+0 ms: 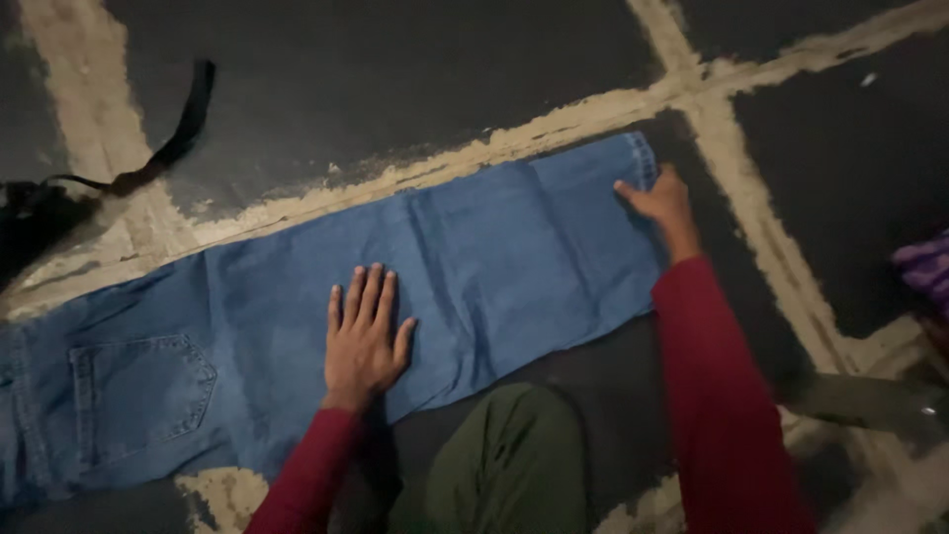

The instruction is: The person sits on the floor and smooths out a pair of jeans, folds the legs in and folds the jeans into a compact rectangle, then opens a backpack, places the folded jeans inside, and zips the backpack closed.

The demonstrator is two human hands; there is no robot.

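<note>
On a dark floor crossed by pale seams, blue jeans (297,307) lie flat, running from near left to far right. The left hand (364,334) rests palm-down mid-leg, fingers spread and pinching nothing. The right hand (660,201) (red sleeve reaching far right) touches the hem; whether it pinches the cloth cannot be told. A black strap (183,124) lies far left.

Matt blue denim jeans (435,267) lie on rough dark floor (395,79).
</note>
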